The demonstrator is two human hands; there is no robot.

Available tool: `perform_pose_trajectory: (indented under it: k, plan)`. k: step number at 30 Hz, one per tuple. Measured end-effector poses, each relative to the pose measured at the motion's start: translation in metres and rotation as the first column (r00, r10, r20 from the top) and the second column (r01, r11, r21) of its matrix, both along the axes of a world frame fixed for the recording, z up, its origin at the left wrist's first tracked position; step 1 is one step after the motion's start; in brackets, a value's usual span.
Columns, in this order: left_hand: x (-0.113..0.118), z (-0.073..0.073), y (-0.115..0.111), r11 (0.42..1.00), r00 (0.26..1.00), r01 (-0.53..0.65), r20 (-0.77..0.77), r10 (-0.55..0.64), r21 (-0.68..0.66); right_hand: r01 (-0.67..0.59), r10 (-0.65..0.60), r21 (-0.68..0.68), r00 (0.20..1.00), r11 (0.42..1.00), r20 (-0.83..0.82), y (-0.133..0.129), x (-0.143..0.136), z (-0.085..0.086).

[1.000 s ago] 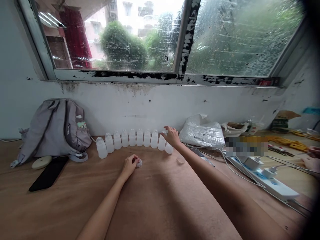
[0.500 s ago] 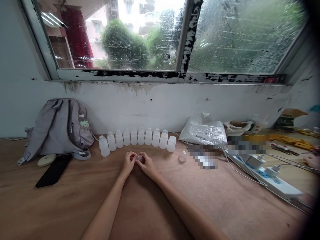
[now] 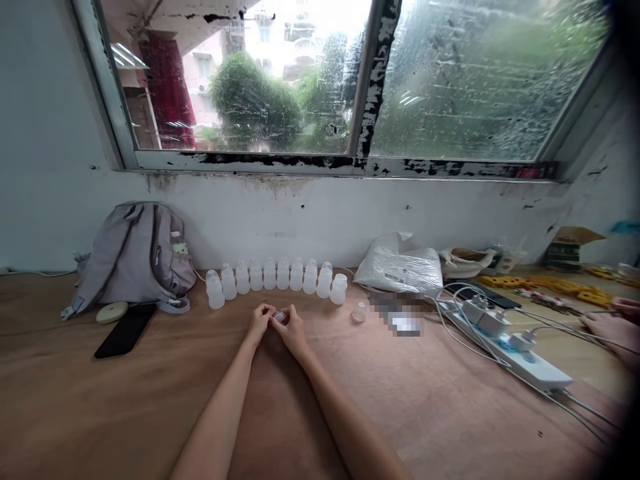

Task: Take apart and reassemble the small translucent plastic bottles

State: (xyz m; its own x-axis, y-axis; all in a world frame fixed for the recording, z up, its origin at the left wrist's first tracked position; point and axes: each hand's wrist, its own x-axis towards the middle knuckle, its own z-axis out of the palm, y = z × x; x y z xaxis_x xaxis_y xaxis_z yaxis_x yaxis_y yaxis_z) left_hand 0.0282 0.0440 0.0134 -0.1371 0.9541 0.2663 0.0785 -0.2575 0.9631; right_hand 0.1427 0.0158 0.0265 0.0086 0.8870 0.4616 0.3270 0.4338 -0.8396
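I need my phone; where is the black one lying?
In the head view, the black phone lies flat at the left of the wooden table, just before the grey backpack.

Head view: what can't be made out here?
- Small part pinched between left hand and right hand: fingers cover most of it, too small to identify.
- Patch on the table right of the clear cap: pixelated blur.
- Another person's hand: cut off by the right edge.
- Bottle in the backpack pocket: mostly hidden by the pocket.
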Motion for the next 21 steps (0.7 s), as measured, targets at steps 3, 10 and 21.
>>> perform_pose_trajectory:
  k: [3,10,21]
  plan:
    - [0.000,-0.002,0.001,1.000,0.999,-0.023,0.036,0.023,0.004,0.015,-0.015,0.011,1.000,1.000,-0.011,-0.001,-0.003,0.000]
    - [0.001,-0.003,-0.001,0.999,0.999,-0.030,0.041,0.029,0.031,-0.044,0.039,-0.026,0.985,0.999,-0.170,0.003,-0.002,-0.007]
    - [0.012,0.007,-0.010,0.999,0.999,0.011,0.036,-0.010,-0.037,-0.475,0.276,-0.265,0.792,0.839,-0.544,0.016,0.022,0.004]
